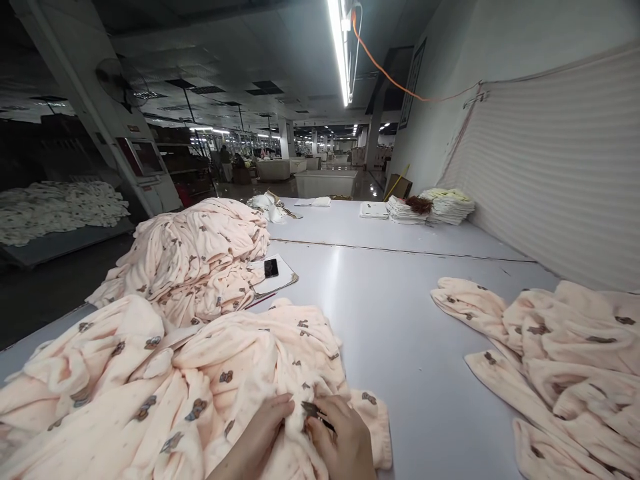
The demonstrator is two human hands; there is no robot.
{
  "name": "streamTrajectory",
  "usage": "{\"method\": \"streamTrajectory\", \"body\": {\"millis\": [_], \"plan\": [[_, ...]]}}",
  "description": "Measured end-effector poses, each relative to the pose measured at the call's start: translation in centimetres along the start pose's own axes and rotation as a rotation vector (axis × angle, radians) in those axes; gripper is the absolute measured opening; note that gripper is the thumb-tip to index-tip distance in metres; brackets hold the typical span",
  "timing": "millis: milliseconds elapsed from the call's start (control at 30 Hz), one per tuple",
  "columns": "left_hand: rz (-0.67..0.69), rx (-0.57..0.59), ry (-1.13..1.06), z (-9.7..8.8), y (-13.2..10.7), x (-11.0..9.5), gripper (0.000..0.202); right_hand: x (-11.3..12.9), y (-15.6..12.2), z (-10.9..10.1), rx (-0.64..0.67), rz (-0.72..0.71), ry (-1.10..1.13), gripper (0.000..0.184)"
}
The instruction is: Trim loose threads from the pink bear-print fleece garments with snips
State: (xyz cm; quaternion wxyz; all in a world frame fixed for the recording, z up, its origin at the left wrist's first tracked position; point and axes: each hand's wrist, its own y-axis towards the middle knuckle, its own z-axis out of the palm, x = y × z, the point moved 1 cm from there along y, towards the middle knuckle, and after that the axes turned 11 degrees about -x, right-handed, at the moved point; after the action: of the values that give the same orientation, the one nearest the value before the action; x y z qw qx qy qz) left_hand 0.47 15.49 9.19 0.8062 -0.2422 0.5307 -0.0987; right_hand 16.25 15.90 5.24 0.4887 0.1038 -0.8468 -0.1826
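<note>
A pink fleecy garment (240, 373) with small bear prints lies bunched across the near left of the table. My left hand (263, 430) pinches a fold of it between thumb and fingers. Close beside it, my right hand (343, 433) is closed around dark thread snips (311, 409), whose tips point left at the pinched fold. A cuff (373, 423) of the garment sticks out beyond my right hand. Part of the snips is hidden inside my fingers.
A heap of similar pink garments (195, 247) stands at the left, and more pink garments (565, 353) lie at the right. A phone (271, 268) rests on a clipboard (285, 277). Folded white stacks (447, 207) sit at the table's far edge. A curtain (550, 167) hangs along the right.
</note>
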Motion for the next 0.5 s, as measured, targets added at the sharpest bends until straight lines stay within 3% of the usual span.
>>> {"method": "streamTrajectory", "body": {"millis": [267,500], "plan": [[-0.02,-0.036,0.017,-0.38,0.27,0.06,0.015,-0.44,-0.03,0.35,-0.026,-0.046,-0.026,0.021],[0.067,0.079,0.171,-0.09,0.19,-0.1,0.016,-0.68,0.38,0.33,-0.059,0.065,0.053,0.02]]}}
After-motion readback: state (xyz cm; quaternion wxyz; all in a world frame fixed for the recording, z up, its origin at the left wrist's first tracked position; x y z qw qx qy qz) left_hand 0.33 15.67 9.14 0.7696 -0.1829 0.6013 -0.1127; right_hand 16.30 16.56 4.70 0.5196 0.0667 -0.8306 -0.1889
